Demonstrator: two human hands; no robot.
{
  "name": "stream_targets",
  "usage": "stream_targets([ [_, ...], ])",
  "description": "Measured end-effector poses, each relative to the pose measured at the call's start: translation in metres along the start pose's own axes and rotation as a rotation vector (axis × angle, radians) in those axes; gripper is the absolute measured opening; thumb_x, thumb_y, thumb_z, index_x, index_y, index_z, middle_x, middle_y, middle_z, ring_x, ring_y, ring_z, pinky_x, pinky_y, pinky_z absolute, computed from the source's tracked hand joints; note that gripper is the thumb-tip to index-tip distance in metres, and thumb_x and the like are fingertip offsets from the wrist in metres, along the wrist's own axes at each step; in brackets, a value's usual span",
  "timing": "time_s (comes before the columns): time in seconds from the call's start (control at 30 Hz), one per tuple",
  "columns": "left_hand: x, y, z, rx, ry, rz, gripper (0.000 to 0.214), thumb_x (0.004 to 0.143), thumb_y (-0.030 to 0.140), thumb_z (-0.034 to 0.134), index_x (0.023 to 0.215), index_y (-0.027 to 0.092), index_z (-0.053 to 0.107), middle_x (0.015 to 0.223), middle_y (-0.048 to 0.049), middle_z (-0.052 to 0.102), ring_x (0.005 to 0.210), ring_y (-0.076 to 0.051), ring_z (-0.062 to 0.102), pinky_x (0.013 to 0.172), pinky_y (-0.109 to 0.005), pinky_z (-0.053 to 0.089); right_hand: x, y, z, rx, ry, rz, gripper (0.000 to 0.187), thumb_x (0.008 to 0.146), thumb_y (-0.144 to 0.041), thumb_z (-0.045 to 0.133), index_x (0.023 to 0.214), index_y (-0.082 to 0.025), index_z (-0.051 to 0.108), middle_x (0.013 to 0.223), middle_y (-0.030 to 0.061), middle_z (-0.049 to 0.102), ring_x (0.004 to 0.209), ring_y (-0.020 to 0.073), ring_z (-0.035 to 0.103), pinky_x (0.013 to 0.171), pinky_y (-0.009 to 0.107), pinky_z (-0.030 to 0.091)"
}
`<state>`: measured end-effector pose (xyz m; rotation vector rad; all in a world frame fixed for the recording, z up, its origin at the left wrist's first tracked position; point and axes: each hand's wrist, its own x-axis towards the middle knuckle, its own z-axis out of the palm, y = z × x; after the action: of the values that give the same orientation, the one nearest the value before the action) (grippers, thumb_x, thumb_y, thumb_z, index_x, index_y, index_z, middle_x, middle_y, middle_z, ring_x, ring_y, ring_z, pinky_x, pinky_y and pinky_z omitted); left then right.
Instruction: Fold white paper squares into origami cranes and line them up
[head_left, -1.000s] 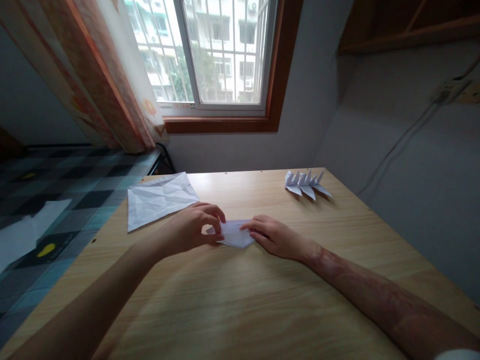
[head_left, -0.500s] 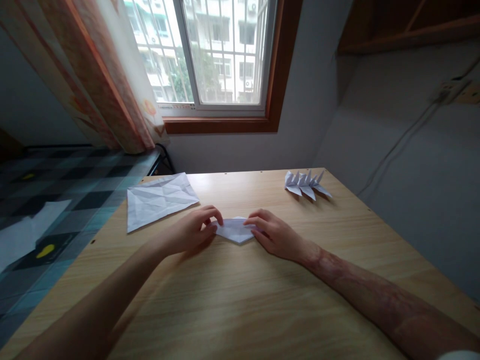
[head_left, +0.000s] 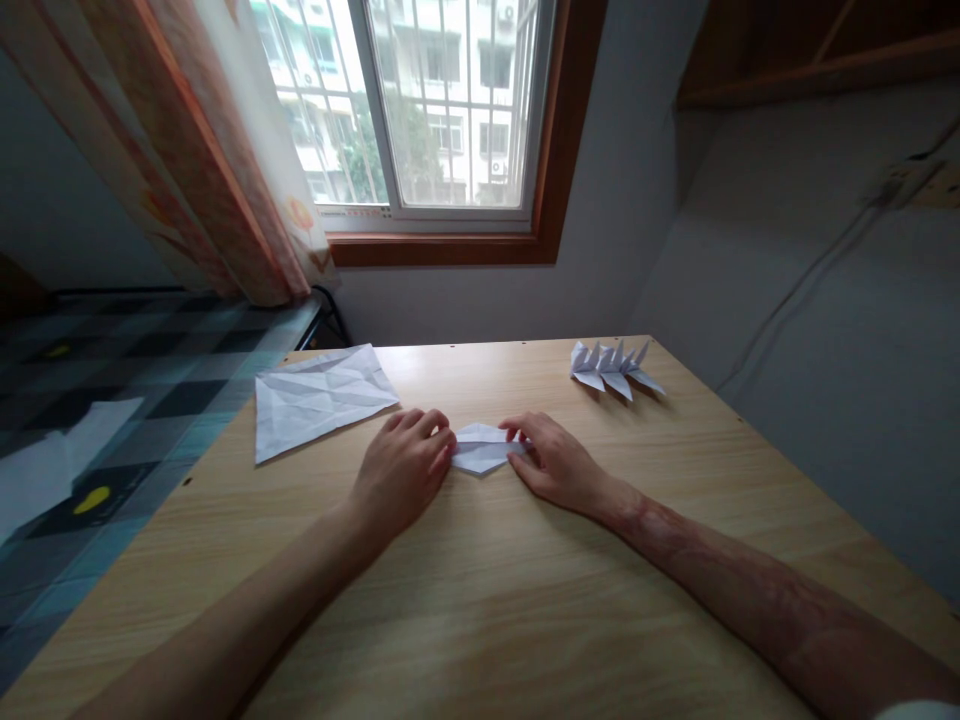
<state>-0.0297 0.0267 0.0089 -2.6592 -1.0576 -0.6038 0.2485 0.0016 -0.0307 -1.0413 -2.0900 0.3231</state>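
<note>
A small folded piece of white paper lies flat on the wooden table, pointed towards me. My left hand rests at its left end with fingers curled and fingertips pressing on the paper's edge. My right hand holds the right end, fingers bent and pinching the fold. Both hands touch the paper from either side.
A creased, unfolded white sheet lies at the table's left back. A row of finished folded paper pieces sits at the back right. Behind are a window, a curtain and a wall with a cable; a bed with checked cover stands left.
The folded paper has moved a little away from me and now looks narrower. Both hands slid forward with it, the left one closing in on its left end.
</note>
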Motion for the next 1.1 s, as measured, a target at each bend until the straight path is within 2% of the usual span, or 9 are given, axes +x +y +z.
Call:
stream_targets([
  [0.13, -0.004, 0.007, 0.006, -0.111, -0.063, 0.075, 0.022, 0.11, 0.022, 0.054, 0.107, 0.022, 0.076, 0.105, -0.0081, 0.077, 0.092, -0.024, 0.069, 0.081, -0.037, 0.053, 0.0, 0.001, 0.002, 0.002, -0.01, -0.007, 0.034, 0.093, -0.007, 0.069, 0.123, -0.021, 0.066, 0.11, 0.0082, 0.073, 0.1, 0.0253, 0.067, 0.09, 0.04, 0.056],
  [0.33, -0.006, 0.011, 0.01, -0.157, -0.039, -0.001, 0.024, 0.11, 0.035, 0.057, 0.115, 0.02, 0.075, 0.107, -0.0113, 0.078, 0.097, -0.029, 0.071, 0.09, -0.044, 0.056, -0.003, -0.001, 0.001, 0.075, -0.058, -0.03, 0.026, 0.102, -0.009, 0.061, 0.123, -0.021, 0.069, 0.1, 0.0045, 0.072, 0.08, 0.0184, 0.064, 0.076, 0.032, 0.055],
  [0.43, -0.006, 0.011, 0.013, -0.177, -0.031, -0.054, 0.034, 0.107, 0.041, 0.064, 0.133, 0.02, 0.071, 0.11, -0.0125, 0.077, 0.102, -0.032, 0.072, 0.093, -0.047, 0.057, -0.004, -0.004, -0.001, 0.115, -0.134, -0.113, 0.028, 0.102, -0.01, 0.062, 0.126, -0.023, 0.069, 0.112, 0.007, 0.072, 0.084, 0.0185, 0.066, 0.078, 0.032, 0.057],
  [0.53, -0.006, 0.009, 0.014, -0.207, -0.078, -0.044, 0.036, 0.107, 0.039, 0.064, 0.137, 0.021, 0.072, 0.118, -0.0135, 0.074, 0.105, -0.032, 0.071, 0.092, -0.046, 0.058, -0.003, -0.006, -0.003, 0.103, -0.16, -0.167, 0.032, 0.1, -0.01, 0.065, 0.129, -0.024, 0.068, 0.122, 0.0096, 0.072, 0.098, 0.0223, 0.069, 0.088, 0.036, 0.06],
  [0.67, -0.005, 0.004, 0.014, -0.264, -0.125, 0.013, 0.033, 0.11, 0.037, 0.058, 0.136, 0.024, 0.075, 0.122, -0.0134, 0.071, 0.108, -0.03, 0.07, 0.093, -0.044, 0.059, 0.0, -0.008, -0.004, 0.009, -0.13, -0.191, 0.026, 0.1, -0.016, 0.069, 0.124, -0.024, 0.07, 0.124, 0.0107, 0.073, 0.115, 0.0288, 0.067, 0.104, 0.046, 0.058],
  [0.8, -0.007, -0.001, 0.015, -0.37, -0.145, 0.089, 0.034, 0.112, 0.033, 0.055, 0.139, 0.028, 0.074, 0.129, -0.012, 0.071, 0.114, -0.026, 0.072, 0.098, -0.04, 0.06, 0.003, -0.009, -0.006, -0.025, -0.123, -0.163, 0.014, 0.102, -0.019, 0.07, 0.115, -0.024, 0.074, 0.118, 0.0093, 0.075, 0.109, 0.0272, 0.069, 0.102, 0.046, 0.057],
  [0.9, -0.008, -0.002, 0.016, -0.409, -0.124, 0.089, 0.035, 0.11, 0.029, 0.055, 0.14, 0.028, 0.073, 0.14, -0.0124, 0.069, 0.117, -0.025, 0.074, 0.1, -0.038, 0.061, 0.003, -0.009, -0.007, 0.012, -0.129, -0.164, 0.012, 0.101, -0.018, 0.072, 0.11, -0.024, 0.076, 0.114, 0.0082, 0.077, 0.104, 0.0256, 0.07, 0.099, 0.044, 0.058],
  [1.0, -0.006, -0.001, 0.014, -0.362, -0.112, 0.082, 0.033, 0.107, 0.027, 0.058, 0.136, 0.026, 0.075, 0.15, -0.0129, 0.068, 0.125, -0.029, 0.073, 0.109, -0.045, 0.06, 0.003, -0.011, -0.009, 0.076, -0.138, -0.171, 0.012, 0.1, -0.016, 0.071, 0.106, -0.024, 0.077, 0.111, 0.0082, 0.078, 0.103, 0.0247, 0.072, 0.097, 0.042, 0.06],
  [1.1, -0.004, 0.0, 0.012, -0.332, -0.143, 0.083, 0.035, 0.106, 0.025, 0.058, 0.137, 0.025, 0.073, 0.15, -0.0122, 0.072, 0.132, -0.033, 0.071, 0.115, -0.053, 0.057, 0.003, -0.014, -0.012, 0.128, -0.16, -0.19, 0.014, 0.1, -0.014, 0.07, 0.105, -0.024, 0.078, 0.111, 0.0085, 0.08, 0.103, 0.0247, 0.073, 0.098, 0.042, 0.061],
])
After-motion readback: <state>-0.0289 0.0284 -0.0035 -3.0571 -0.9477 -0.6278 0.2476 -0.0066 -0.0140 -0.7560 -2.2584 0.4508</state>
